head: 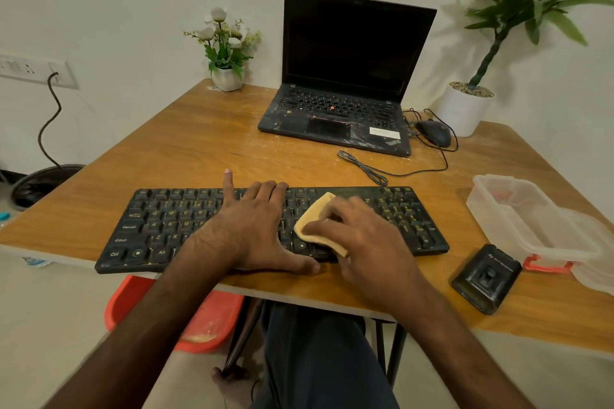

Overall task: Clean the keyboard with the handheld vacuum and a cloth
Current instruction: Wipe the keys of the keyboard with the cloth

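A black keyboard [143, 226] lies along the near edge of the wooden table [199, 143], its keys speckled with dust. My left hand [255, 229] rests flat on its middle, fingers spread and holding nothing. My right hand [352, 236] presses a folded tan cloth [310, 224] onto the keys right of centre, fingers curled over it. A small black handheld vacuum [485, 277] lies on the table to the right of the keyboard, apart from both hands.
An open black laptop [345, 76] stands at the back with a wired mouse [435, 131] beside it. Clear plastic containers [531, 219] sit at the right edge. Two potted plants stand at the back. A red bin [212, 319] sits under the table.
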Motion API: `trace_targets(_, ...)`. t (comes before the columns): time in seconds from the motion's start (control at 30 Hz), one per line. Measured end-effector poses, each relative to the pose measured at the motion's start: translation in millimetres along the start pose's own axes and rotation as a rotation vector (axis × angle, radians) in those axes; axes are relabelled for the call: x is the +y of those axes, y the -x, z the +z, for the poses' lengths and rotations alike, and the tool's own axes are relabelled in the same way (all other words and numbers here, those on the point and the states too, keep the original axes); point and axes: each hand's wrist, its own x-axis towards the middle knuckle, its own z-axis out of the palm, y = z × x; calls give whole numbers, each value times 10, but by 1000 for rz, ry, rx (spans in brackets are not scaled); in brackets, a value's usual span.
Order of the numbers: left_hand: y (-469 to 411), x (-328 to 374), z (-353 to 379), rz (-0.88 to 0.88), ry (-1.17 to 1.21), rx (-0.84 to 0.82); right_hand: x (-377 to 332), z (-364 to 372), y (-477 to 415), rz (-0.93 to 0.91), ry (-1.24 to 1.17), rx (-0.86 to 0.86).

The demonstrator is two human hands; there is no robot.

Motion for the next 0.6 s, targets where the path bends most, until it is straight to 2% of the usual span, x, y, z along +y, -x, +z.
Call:
trace_targets(0.1,-5,-33,6,7,5,-4,19,-44,19,-71,80,-41)
trace_targets(0.27,14,-25,-20,2,19,-2,242,-130,179,194,55,-37)
trace_targets(0.33,11,-12,-31,3,11,-9,147,-69,151,174,64,1)
trace_targets(0.47,20,-12,-19,-4,-19,-16,-62,29,30,20,71,40)
trace_targets(0.6,24,-3,-29,-7,-4,-17,84,-17,68,143,95,23)
